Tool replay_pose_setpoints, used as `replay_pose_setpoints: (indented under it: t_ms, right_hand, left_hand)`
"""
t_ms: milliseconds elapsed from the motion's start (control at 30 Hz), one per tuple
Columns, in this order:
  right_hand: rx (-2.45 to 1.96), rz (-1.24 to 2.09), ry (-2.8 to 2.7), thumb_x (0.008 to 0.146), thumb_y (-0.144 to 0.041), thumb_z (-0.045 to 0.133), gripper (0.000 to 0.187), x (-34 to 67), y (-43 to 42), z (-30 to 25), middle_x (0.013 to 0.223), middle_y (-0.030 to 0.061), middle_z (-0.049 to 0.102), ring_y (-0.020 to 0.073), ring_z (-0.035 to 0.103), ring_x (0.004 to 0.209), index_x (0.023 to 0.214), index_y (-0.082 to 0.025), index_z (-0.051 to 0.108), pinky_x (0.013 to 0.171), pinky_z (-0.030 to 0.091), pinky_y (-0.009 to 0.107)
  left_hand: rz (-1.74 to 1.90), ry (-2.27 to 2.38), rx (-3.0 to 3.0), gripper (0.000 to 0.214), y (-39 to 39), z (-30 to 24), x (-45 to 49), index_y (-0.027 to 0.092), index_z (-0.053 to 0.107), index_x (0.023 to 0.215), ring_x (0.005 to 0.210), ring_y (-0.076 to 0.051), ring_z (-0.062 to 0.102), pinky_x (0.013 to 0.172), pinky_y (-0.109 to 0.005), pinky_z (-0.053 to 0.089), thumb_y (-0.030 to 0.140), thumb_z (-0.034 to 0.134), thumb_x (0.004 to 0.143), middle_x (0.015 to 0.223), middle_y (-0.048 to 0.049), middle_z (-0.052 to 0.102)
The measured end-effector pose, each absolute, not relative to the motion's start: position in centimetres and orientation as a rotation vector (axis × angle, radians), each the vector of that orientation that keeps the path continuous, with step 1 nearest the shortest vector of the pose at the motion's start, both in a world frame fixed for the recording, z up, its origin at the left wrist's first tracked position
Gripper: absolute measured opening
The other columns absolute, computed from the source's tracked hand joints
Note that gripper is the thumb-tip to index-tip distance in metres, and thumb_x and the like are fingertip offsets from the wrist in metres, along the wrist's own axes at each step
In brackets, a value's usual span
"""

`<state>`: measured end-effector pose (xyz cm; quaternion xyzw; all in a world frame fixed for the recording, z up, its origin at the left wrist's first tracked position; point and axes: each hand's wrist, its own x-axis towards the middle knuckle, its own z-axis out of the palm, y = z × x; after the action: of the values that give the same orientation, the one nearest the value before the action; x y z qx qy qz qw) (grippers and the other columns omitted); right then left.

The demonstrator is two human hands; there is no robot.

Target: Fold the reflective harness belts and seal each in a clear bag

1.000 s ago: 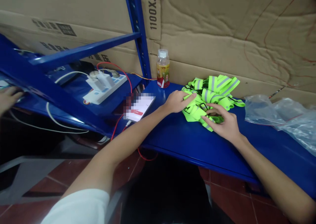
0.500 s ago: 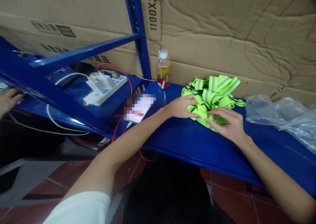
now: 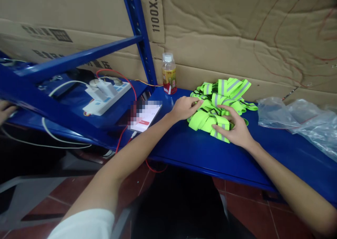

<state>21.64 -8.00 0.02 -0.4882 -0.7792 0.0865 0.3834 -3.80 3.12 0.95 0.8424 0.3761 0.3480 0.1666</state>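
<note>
A loose heap of neon-yellow reflective straps (image 3: 223,98) with grey stripes lies on the blue shelf. My left hand (image 3: 184,107) is at the heap's left side, its thumb and fingers closed together on a strap; the fingertips are partly hidden. At the near right of the heap is my right hand (image 3: 237,128), thumb and forefinger spread apart. Its thumb touches a folded strap at the front, while its other fingers are partly hidden behind that fold.
Left of the straps lie a phone (image 3: 144,118) on a cable and a white power strip (image 3: 107,98). A bottle (image 3: 169,75) stands behind; clear plastic bags (image 3: 297,116) lie right. A blue post (image 3: 139,35) rises at the back. Another person's hand (image 3: 5,111) shows far left.
My hands have moved apart, the left one back toward the left. The front straps now lie spread wider and nearer the shelf edge. The whole view has shifted slightly.
</note>
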Motion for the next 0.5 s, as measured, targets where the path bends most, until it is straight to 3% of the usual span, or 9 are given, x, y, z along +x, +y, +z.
replay_pose_setpoints:
  t_ms: [67, 133, 200, 267, 333, 400, 500]
  right_hand:
    - [-1.262, 0.146, -1.976, 0.090, -0.045, 0.085, 0.063, 21.8, -7.6, -0.1, 0.126, 0.0101, 0.081, 0.0321, 0.081, 0.099, 0.146, -0.025, 0.064, 0.079, 0.067, 0.044]
    - [-1.182, 0.022, -2.027, 0.092, -0.043, 0.083, 0.050, 22.0, -7.3, -0.2, 0.124, 0.0090, 0.081, 0.0327, 0.080, 0.108, 0.138, -0.026, 0.069, 0.090, 0.067, 0.047]
    - [-1.080, -0.067, -2.077, 0.096, -0.039, 0.079, 0.039, 22.2, -7.3, 0.0, 0.126, 0.0092, 0.079, 0.0323, 0.077, 0.118, 0.132, -0.027, 0.071, 0.102, 0.064, 0.048]
    - [-1.028, -0.117, -2.105, 0.101, -0.035, 0.074, 0.030, 22.1, -7.5, 0.3, 0.131, 0.0112, 0.076, 0.0313, 0.075, 0.123, 0.130, -0.027, 0.073, 0.106, 0.062, 0.047]
    - [-1.015, -0.167, -2.139, 0.103, -0.034, 0.072, 0.026, 21.9, -7.9, 0.6, 0.133, 0.0126, 0.075, 0.0313, 0.075, 0.122, 0.128, -0.027, 0.074, 0.106, 0.061, 0.048]
    - [-1.022, -0.207, -2.218, 0.100, -0.041, 0.076, 0.031, 21.8, -8.1, 0.9, 0.133, 0.0125, 0.075, 0.0337, 0.074, 0.121, 0.129, -0.029, 0.074, 0.106, 0.059, 0.053]
    - [-1.074, -0.221, -2.350, 0.093, -0.054, 0.082, 0.053, 21.8, -8.1, 1.0, 0.139, 0.0128, 0.074, 0.0390, 0.072, 0.126, 0.138, -0.030, 0.070, 0.107, 0.058, 0.059]
  left_hand:
    - [1.087, 1.106, 2.467, 0.047, 3.0, 1.2, -4.0, 0.023, 0.079, 0.093, 0.077, -0.018, 0.066, 0.070, -0.032, 0.044, 0.055, 0.048, 0.110, 0.083, -0.0038, 0.074]
    - [1.091, 0.965, 2.519, 0.046, 2.7, 1.3, -4.1, 0.024, 0.080, 0.114, 0.099, -0.021, 0.072, 0.086, -0.034, 0.052, 0.061, 0.053, 0.108, 0.108, -0.0067, 0.079]
    - [0.953, 0.768, 2.604, 0.059, 2.3, 1.2, -4.0, 0.023, 0.075, 0.129, 0.121, -0.026, 0.070, 0.105, -0.040, 0.053, 0.072, 0.068, 0.096, 0.128, -0.0093, 0.077]
    - [0.732, 0.672, 2.678, 0.084, 2.2, 0.7, -3.8, 0.024, 0.070, 0.139, 0.135, -0.033, 0.065, 0.116, -0.047, 0.050, 0.075, 0.087, 0.075, 0.141, -0.0118, 0.073]
    - [0.585, 0.661, 2.689, 0.093, 2.3, 0.2, -3.5, 0.024, 0.066, 0.143, 0.138, -0.036, 0.064, 0.117, -0.050, 0.051, 0.068, 0.096, 0.067, 0.144, -0.0131, 0.072]
    - [0.606, 0.653, 2.635, 0.090, 2.7, -0.1, -3.5, 0.024, 0.064, 0.146, 0.138, -0.036, 0.065, 0.117, -0.050, 0.051, 0.060, 0.096, 0.070, 0.145, -0.0130, 0.072]
    - [0.819, 0.691, 2.441, 0.076, 3.4, 0.1, -3.6, 0.024, 0.065, 0.143, 0.130, -0.031, 0.070, 0.113, -0.046, 0.054, 0.057, 0.088, 0.080, 0.144, -0.0115, 0.072]
